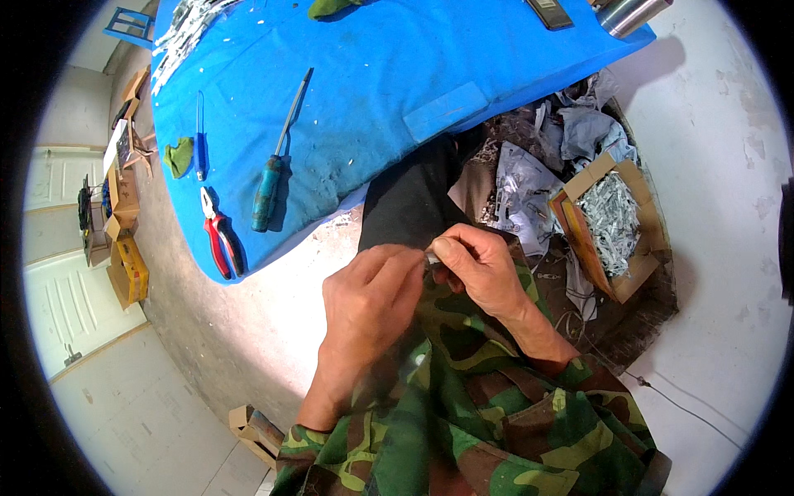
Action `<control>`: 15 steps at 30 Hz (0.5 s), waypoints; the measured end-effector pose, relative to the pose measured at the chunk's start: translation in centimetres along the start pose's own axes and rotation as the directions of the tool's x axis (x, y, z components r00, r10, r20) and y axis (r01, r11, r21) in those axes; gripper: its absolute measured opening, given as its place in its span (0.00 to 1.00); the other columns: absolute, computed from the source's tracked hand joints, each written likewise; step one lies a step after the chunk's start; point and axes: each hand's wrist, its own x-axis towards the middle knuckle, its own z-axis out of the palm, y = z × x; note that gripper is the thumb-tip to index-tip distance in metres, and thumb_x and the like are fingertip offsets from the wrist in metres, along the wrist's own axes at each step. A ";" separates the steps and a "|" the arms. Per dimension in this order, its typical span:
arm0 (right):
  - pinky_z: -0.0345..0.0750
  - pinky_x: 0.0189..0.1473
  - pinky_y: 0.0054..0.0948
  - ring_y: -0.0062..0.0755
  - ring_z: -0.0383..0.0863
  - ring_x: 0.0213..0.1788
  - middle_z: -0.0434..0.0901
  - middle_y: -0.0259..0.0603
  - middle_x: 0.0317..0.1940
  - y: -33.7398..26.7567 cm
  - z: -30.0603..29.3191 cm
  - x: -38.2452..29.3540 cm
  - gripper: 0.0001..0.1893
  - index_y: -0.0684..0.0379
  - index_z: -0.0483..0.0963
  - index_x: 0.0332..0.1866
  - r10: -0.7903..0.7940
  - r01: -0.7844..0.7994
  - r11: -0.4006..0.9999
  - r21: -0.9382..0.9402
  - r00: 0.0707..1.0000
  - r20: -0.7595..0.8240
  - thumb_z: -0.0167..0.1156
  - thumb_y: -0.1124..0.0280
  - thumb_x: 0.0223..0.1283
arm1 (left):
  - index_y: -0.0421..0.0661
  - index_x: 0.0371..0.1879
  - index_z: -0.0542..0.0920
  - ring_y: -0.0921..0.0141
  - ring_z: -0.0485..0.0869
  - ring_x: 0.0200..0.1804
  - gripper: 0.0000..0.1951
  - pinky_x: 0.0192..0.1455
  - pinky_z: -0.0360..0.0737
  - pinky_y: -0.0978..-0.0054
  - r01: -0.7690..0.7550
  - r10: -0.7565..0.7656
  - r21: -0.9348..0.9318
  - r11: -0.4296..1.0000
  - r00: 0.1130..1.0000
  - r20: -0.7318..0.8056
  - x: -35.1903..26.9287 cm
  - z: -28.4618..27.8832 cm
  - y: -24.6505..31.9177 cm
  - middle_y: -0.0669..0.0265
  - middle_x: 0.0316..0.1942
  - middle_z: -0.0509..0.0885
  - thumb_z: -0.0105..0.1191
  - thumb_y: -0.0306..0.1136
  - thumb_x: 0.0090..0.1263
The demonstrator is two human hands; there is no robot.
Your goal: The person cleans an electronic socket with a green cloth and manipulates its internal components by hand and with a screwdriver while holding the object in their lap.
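Note:
My left hand (375, 294) and my right hand (481, 266) meet at the fingertips above my lap. A small pale piece (430, 254) is pinched between them, mostly covered by the fingers, so its kind cannot be told. On the blue cloth (347, 105) ahead lies a screwdriver with a worn teal handle (267, 192). Left of it are a thin screwdriver with a blue handle (199, 155) and combination pliers with red and black grips (220, 242). A crumpled green cloth (178, 157) lies beside the thin screwdriver.
White strips (186, 37) are heaped at the table's far left. A dark flat device (549, 12) and a metal cylinder (629, 15) lie at the far right edge. Below, right, stands an open cardboard box (642, 204) of small pale strips, beside plastic bags (521, 186). A wire (682, 409) crosses lower right.

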 end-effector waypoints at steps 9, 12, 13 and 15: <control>0.69 0.28 0.20 0.12 0.73 0.27 0.78 0.27 0.25 0.2 0.7 0.0 0.15 0.63 0.79 0.36 -0.018 0.016 0.999 -0.033 0.999 -0.049 0.61 0.62 0.78 | 0.43 0.34 0.84 0.63 0.88 0.33 0.08 0.32 0.84 0.68 -0.101 0.100 0.221 0.970 0.995 0.018 -0.4 0.4 0.0 0.63 0.33 0.86 0.69 0.21 0.58; 0.69 0.27 0.21 0.12 0.73 0.26 0.77 0.27 0.24 0.4 0.6 0.1 0.16 0.63 0.79 0.35 0.000 -0.002 0.999 -0.040 0.999 -0.050 0.61 0.62 0.78 | 0.44 0.32 0.82 0.64 0.86 0.31 0.08 0.30 0.82 0.68 -0.131 0.131 0.255 0.958 0.991 0.017 -0.5 0.7 -0.2 0.64 0.30 0.83 0.68 0.21 0.57; 0.69 0.27 0.21 0.12 0.72 0.26 0.77 0.27 0.24 0.5 0.6 0.1 0.16 0.63 0.79 0.35 0.004 -0.006 0.999 -0.041 0.999 -0.053 0.61 0.61 0.78 | 0.43 0.32 0.82 0.64 0.85 0.31 0.09 0.30 0.82 0.68 -0.132 0.134 0.253 0.958 0.991 0.010 -0.6 0.9 -0.3 0.65 0.30 0.82 0.68 0.20 0.56; 0.68 0.26 0.21 0.12 0.72 0.25 0.76 0.27 0.23 0.5 0.7 0.2 0.17 0.63 0.78 0.34 0.011 -0.014 0.999 -0.045 0.998 -0.060 0.60 0.60 0.78 | 0.43 0.32 0.82 0.64 0.85 0.30 0.09 0.30 0.82 0.68 -0.136 0.142 0.250 0.959 0.990 -0.004 -0.6 1.1 -0.4 0.65 0.29 0.82 0.68 0.20 0.55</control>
